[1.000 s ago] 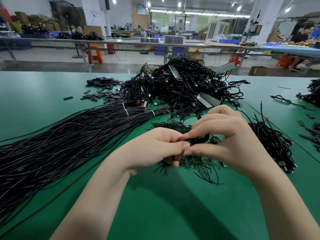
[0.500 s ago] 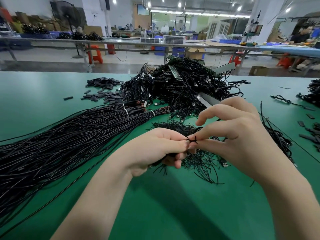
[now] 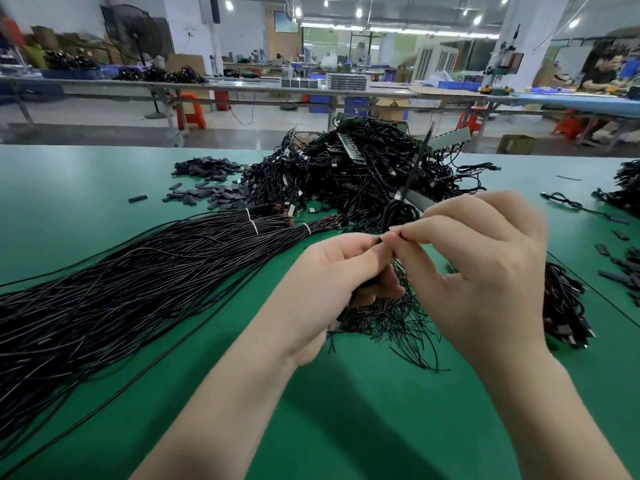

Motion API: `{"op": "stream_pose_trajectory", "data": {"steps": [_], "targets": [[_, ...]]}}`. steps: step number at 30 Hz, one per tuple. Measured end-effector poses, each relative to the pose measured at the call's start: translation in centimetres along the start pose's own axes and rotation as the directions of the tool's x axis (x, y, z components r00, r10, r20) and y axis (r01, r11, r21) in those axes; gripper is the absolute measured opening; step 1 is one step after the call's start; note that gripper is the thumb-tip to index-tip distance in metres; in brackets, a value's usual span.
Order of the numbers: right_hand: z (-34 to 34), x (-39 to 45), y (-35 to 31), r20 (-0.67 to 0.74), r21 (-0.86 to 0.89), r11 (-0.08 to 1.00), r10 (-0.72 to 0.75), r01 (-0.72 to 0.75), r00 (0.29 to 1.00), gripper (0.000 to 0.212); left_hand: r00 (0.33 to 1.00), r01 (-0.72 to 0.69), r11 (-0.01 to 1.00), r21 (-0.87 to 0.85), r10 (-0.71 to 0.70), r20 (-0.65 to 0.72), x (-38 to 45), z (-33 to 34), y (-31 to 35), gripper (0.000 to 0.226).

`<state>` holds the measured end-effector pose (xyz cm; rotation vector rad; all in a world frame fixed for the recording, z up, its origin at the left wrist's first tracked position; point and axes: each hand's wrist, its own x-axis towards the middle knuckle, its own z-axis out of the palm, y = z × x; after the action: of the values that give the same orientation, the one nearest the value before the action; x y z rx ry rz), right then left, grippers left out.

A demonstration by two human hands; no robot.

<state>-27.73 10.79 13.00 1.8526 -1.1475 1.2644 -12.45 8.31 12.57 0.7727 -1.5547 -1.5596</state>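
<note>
Green table (image 3: 86, 188) fills the lower frame. A long black wire bundle (image 3: 138, 289) lies from 9 o'clock in toward centre, its far end banded with white ties. A tangled cable pile (image 3: 363, 161) with connectors and grey strips sits at 12 o'clock. Left hand (image 3: 332, 278) is at centre, coming in from 6 o'clock, fingers curled tight, thumb and forefinger pinching the looped cable (image 3: 398, 211), more dark cable showing inside the fist. Right hand (image 3: 485, 268) is at 3 o'clock of the left one, fingertips touching it, thumb and forefinger pinched on the same cable just beside the left pinch, other fingers bent and raised. A heap of thin black ties (image 3: 391, 317) lies on the table under both hands, around 5 o'clock of centre. A small cable clump (image 3: 561, 306) sits at 3 o'clock, past the right wrist. Flat black sleeve pieces (image 3: 207, 168) are scattered at 11 o'clock. The looped cable is held off the table just above the fingertips, loop upright, one blurred end sticking up toward 12 o'clock in front of the tangled pile.
</note>
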Motion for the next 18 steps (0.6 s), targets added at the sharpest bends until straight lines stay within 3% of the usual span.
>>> {"op": "stream_pose_trajectory", "data": {"steps": [3,6,7,9,12,15,18], "targets": [[0.4,0.1,0.1,-0.016,0.110,0.992,0.063,-0.060,0.998,0.016,1.000,0.010,0.989,-0.150,-0.007,0.023,-0.3,0.8,0.3,0.021],[0.9,0.8,2.2,0.257,0.338,0.844,0.343,-0.417,0.903,0.034,0.997,0.045,0.973,-0.227,-0.029,0.072,-0.5,0.8,0.6,0.021],[0.6,0.8,2.4,0.284,0.385,0.833,0.302,-0.396,0.910,0.029,0.996,0.049,0.969,-0.242,-0.030,0.080,-0.5,0.7,0.6,0.022],[-0.3,0.5,1.9,0.207,0.387,0.889,0.176,-0.246,0.962,0.011,0.996,0.051,0.958,-0.281,-0.029,0.080,-0.6,0.4,0.7,0.023],[-0.9,0.4,1.6,0.128,0.364,0.921,0.096,-0.136,0.987,0.013,0.996,0.059,0.932,-0.358,-0.029,0.088,-0.5,0.2,0.7,0.023],[-1.0,0.6,1.2,0.104,0.386,0.915,0.088,-0.121,0.991,0.006,0.992,0.092,0.904,-0.418,-0.049,0.114,-0.3,0.1,0.5,0.020],[-0.9,0.5,0.7,0.086,0.392,0.908,0.124,-0.148,0.989,0.012,0.986,0.139,0.882,-0.450,-0.082,0.143,-0.1,-0.1,0.5,0.017]]}}
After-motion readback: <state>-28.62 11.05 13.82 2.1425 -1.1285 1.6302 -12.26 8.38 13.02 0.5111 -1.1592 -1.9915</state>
